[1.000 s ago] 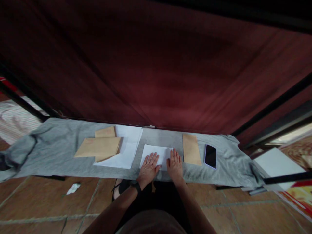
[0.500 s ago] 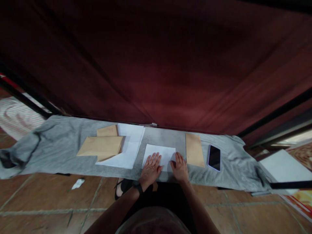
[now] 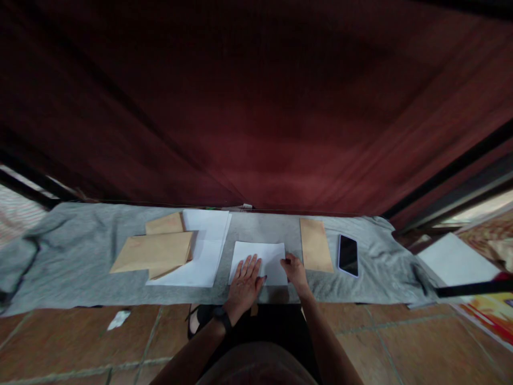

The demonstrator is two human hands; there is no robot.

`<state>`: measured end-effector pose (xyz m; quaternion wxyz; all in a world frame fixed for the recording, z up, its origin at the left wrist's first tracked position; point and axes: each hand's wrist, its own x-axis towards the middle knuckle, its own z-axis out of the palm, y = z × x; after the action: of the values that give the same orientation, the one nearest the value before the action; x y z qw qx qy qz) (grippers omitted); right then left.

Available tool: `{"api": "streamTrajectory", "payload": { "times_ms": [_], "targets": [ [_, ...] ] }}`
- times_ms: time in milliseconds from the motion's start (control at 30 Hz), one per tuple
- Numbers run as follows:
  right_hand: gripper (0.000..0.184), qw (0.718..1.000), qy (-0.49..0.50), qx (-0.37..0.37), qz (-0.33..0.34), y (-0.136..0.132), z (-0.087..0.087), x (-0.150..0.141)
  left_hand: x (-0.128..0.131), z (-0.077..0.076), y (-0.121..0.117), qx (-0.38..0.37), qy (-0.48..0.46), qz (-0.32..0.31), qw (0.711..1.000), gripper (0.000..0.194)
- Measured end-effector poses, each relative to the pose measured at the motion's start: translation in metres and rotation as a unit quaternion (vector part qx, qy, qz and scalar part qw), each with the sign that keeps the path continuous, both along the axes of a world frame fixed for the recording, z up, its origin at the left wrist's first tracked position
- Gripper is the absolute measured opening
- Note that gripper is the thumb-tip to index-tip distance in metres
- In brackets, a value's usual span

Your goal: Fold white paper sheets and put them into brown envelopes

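A white sheet of paper point(image 3: 270, 255), seemingly folded, lies on the grey cloth in front of me. My left hand point(image 3: 246, 280) rests flat on its left part, fingers spread, a dark band on the wrist. At the sheet's right edge, my right hand point(image 3: 295, 271) has its fingers curled in, with thumb and forefinger pinching the paper's border. Just right of that hand is a single brown envelope point(image 3: 316, 246). Over to the left, several brown envelopes point(image 3: 154, 252) are piled partly on top of larger white sheets point(image 3: 208, 240).
A phone point(image 3: 348, 255) with a pale purple case lies right of the single envelope. Grey cloth point(image 3: 92, 230) covers the narrow surface. A dark red panel point(image 3: 256, 133) rises behind it. Scrap paper point(image 3: 119, 320) lies on the tiled floor point(image 3: 72, 342); a white board point(image 3: 457, 259) is at far right.
My right hand has gone from lying flat with fingers extended to curled fingers pinching the sheet's right edge. My left hand stays flat on the paper. The camera view has shifted slightly.
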<state>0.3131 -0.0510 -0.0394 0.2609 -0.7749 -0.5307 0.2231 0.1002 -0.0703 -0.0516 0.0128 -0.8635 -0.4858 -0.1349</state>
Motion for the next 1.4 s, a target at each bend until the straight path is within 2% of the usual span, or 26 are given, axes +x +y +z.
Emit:
{"api": "streamTrajectory", "payload": {
  "times_ms": [267,500,733,900,1000,1100,1200,1300,1400],
  "targets": [
    [0.016,0.995,0.084,0.059,-0.005,0.000,0.003,-0.004,0.003,0.000,0.001,-0.011,0.010,0.005,1.000,0.053],
    [0.015,0.987,0.120,0.106,0.001,0.003,0.019,0.000,0.006,0.011,0.004,-0.018,0.007,0.028,0.999,0.055],
    [0.018,0.980,0.132,0.151,0.019,0.009,0.049,0.012,0.013,0.048,0.018,0.026,-0.004,0.005,1.000,0.058],
    [0.025,0.972,0.125,0.198,0.031,0.023,0.091,0.033,0.023,0.081,0.038,0.048,-0.006,0.001,0.999,0.060],
    [0.031,0.963,0.067,0.259,0.031,0.030,0.120,0.046,0.030,0.098,0.052,0.056,-0.003,0.003,0.998,0.062],
    [0.033,0.954,-0.003,0.299,0.022,0.028,0.133,0.047,0.033,0.108,0.061,0.065,0.001,0.005,0.998,0.064],
    [0.031,0.949,-0.059,0.307,0.047,0.016,0.120,0.035,0.028,0.106,0.063,0.067,0.012,0.011,0.998,0.066],
    [0.028,0.942,-0.087,0.290,0.143,-0.002,0.086,0.019,0.015,0.091,0.060,0.057,0.025,0.014,0.998,0.067],
    [0.028,0.935,-0.107,0.264,0.210,-0.023,0.049,0.005,-0.002,0.069,0.054,0.044,0.027,0.016,0.999,0.069]
  ]
}}
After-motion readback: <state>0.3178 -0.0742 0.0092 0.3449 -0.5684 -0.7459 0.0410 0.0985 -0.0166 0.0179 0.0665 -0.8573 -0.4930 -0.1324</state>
